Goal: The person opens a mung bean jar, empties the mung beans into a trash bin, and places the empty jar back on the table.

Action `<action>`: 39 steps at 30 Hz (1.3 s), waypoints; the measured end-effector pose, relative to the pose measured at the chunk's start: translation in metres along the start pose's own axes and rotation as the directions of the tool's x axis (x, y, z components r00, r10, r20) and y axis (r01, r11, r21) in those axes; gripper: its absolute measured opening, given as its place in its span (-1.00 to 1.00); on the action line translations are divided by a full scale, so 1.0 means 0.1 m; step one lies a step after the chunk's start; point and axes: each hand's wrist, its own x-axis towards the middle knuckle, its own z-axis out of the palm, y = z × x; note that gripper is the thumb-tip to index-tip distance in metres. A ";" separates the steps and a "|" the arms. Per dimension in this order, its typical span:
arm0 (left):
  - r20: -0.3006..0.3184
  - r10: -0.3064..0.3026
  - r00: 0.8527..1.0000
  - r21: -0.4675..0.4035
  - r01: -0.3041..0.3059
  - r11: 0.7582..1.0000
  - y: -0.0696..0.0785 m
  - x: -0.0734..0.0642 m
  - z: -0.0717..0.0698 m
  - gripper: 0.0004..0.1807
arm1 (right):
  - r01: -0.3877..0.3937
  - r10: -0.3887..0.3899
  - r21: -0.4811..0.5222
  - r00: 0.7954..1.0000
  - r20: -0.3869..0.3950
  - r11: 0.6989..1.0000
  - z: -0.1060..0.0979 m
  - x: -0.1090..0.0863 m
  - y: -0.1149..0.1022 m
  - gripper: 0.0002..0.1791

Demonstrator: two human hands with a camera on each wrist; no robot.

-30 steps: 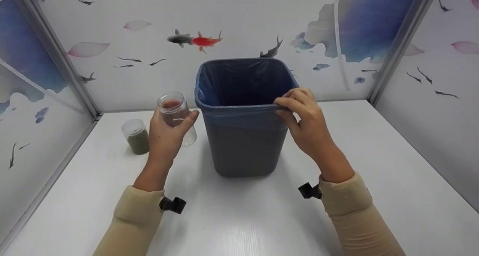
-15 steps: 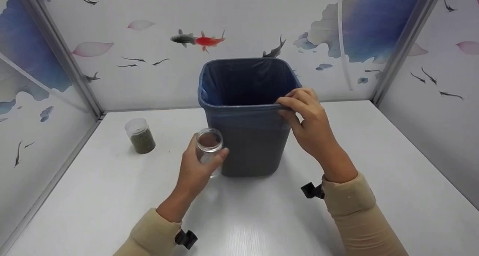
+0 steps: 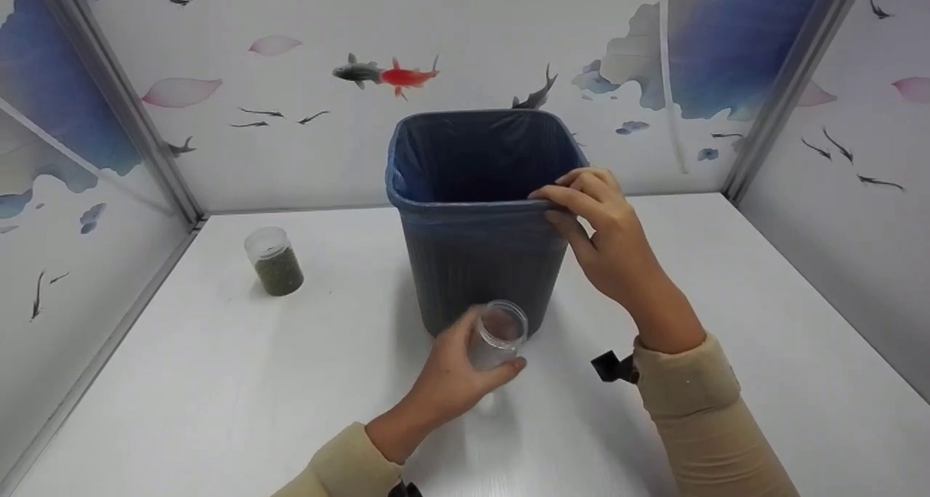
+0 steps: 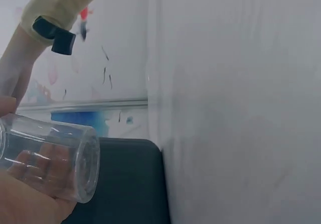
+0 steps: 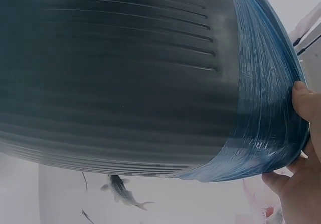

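My left hand [image 3: 452, 372] grips a clear, uncapped jar [image 3: 500, 331] in front of the bin, its mouth tilted up toward the head camera. Through its wall in the left wrist view, the jar [image 4: 50, 156] shows my fingers and no contents. A dark grey trash bin [image 3: 483, 272] stands on the table, lined with a blue bag [image 3: 472, 217] folded over the rim. At the bin's near right corner my right hand [image 3: 607, 228] pinches the bagged rim, thumb outside and fingertips over the edge. The right wrist view has that thumb [image 5: 303, 101] against the bag.
A second clear jar [image 3: 276, 264], partly filled with dark green stuff, stands at the back left of the white table [image 3: 240, 381]. Printed panels [image 3: 290, 155] with fish and petals enclose the table at the back and both sides.
My left hand has carried the clear jar from the bin's left side rightward and toward me, to in front of the bin. The right hand has kept its hold on the rim.
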 end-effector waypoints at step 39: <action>0.177 -0.078 0.981 0.150 0.051 0.987 -0.09 0.89 1.08 -0.35 | 0.020 -0.015 0.066 0.997 -0.072 0.998 0.03 0.02 -0.02 -0.72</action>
